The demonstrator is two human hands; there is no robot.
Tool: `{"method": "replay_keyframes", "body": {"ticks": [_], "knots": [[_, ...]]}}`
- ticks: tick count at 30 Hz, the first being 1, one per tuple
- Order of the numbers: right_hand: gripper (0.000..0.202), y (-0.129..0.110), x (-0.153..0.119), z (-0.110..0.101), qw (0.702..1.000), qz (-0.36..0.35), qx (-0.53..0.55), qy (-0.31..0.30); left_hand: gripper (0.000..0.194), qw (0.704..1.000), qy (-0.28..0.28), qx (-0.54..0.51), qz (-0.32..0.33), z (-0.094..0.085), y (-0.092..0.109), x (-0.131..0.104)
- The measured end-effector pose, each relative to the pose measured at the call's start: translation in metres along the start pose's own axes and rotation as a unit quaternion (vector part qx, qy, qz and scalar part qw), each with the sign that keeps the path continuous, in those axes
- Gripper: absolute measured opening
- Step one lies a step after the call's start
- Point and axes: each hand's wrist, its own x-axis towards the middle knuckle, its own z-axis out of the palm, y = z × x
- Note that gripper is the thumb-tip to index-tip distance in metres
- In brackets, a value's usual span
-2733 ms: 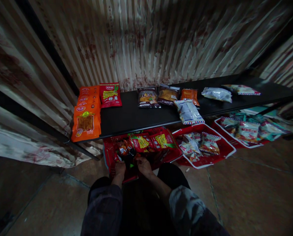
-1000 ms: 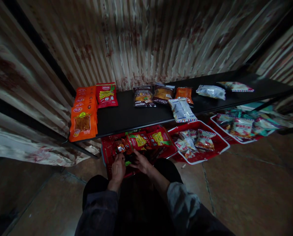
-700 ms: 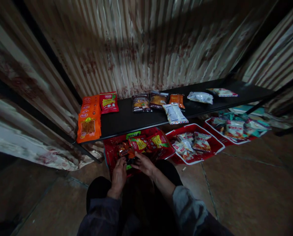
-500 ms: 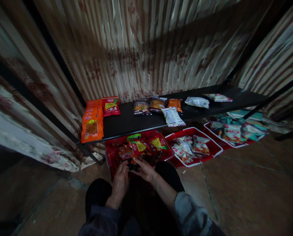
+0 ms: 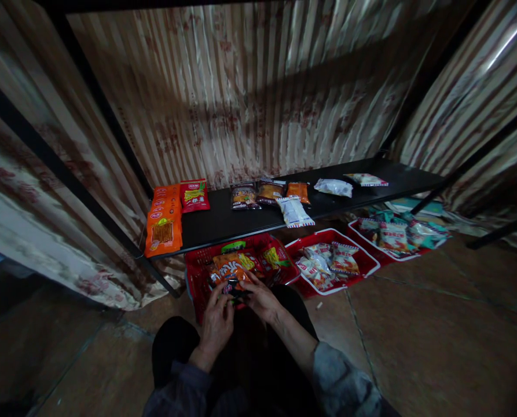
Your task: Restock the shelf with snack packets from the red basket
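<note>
So a run of orange packets (image 5: 164,220) is lying on the black shelf (image 5: 219,229), ahead and to the left of the left hand (image 5: 217,321), with a red packet (image 5: 195,196) sitting just beside it. The left hand is pinching the near, dark end of an orange-and-black packet (image 5: 230,268), which is resting between the hands, in or just over the red basket (image 5: 194,278) ahead of them. The right hand (image 5: 262,298) is gripping that same end from its own side — fingertips are too dark to read exactly. I'm guessing it's going to be handling light, soft and kinda slippery, maybe crushable inside — so I'd be holding the edges, not squeezing the middle. Right of the right hand, a second basket (image 5: 365,264) is holding white packets (image 5: 345,259), with a third basket (image 5: 373,252) sitting farther right.
</note>
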Motion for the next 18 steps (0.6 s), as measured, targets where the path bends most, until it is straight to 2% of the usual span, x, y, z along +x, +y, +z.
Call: {"method": "replay_keyframes", "body": {"ticks": [5,9,13,18], "knots": [[0.067,-0.006,-0.005,0.002,0.999,-0.013,-0.009,-0.032,0.019,1.000,-0.023,0.007,0.018,-0.010,0.009,-0.002],[0.064,-0.007,-0.004,0.005,0.999,-0.012,-0.018,-0.035,0.021,1.000,-0.020,-0.014,0.007,-0.017,0.013,0.002],[0.061,-0.013,-0.004,0.008,0.999,-0.011,-0.033,-0.025,0.022,0.996,0.030,-0.053,-0.057,-0.024,0.008,0.017],[0.056,-0.030,-0.005,0.004,0.996,-0.001,-0.084,-0.036,0.021,0.978,0.114,-0.071,-0.159,-0.036,-0.011,0.045]]}}
